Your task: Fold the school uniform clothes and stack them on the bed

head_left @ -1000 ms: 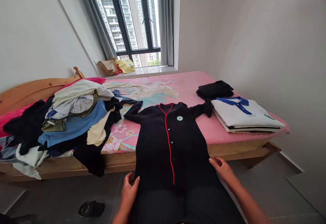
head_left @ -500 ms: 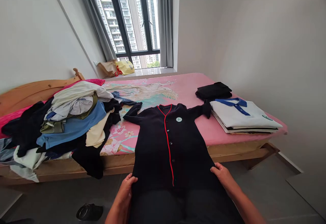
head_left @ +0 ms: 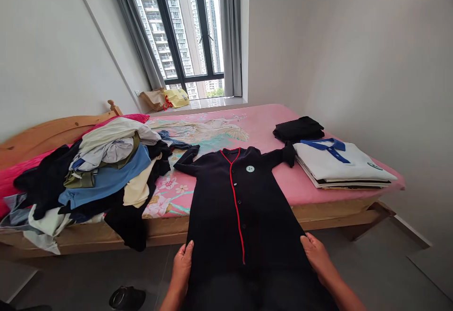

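Note:
A black cardigan (head_left: 215, 212) with red trim along its neck and button front lies face up, its top and sleeves on the bed and its lower part stretched out past the bed's edge. A round pale badge sits on its chest. My left hand (head_left: 182, 264) is closed on the cardigan's left side edge near the hem. On the opposite side edge, my right hand (head_left: 316, 253) grips the cloth between thumb and fingers. The sleeves bend outward, and the right one reaches the stack of folded white polo shirts (head_left: 348, 162).
A heap of loose clothes (head_left: 109, 179) covers the bed's left end by the wooden headboard (head_left: 67, 129). Folded black clothes (head_left: 297, 129) lie behind the white stack. Bags (head_left: 177, 97) rest on the windowsill. A dark object (head_left: 127, 298) is on the floor.
Both hands keep hold of the cardigan. The left hand has shifted slightly right in view, and the right hand slightly right and down. The whole view has moved a little.

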Action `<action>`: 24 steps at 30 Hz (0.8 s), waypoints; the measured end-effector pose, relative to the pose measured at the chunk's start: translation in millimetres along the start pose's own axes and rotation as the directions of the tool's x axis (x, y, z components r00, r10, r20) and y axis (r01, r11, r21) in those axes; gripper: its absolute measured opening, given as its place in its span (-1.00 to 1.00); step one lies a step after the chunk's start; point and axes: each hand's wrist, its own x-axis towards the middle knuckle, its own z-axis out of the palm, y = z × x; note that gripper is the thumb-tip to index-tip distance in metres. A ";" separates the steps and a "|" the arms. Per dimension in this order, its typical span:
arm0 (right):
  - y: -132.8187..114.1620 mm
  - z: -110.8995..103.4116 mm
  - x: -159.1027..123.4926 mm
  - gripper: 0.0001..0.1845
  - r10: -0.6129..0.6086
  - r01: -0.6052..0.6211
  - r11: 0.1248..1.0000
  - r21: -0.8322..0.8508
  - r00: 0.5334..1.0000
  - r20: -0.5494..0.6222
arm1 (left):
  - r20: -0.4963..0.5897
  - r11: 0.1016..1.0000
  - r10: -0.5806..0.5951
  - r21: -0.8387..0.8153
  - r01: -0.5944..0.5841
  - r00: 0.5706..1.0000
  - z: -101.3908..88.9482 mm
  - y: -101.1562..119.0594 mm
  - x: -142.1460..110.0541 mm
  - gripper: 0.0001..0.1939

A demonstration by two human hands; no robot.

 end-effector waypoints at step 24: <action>-3.4 -23.6 -49.2 -0.50 0.208 -0.228 0.974 -0.017 0.853 0.479 | 0.140 0.947 -0.196 0.282 0.151 0.971 -50.1 21.5 -44.7 -0.52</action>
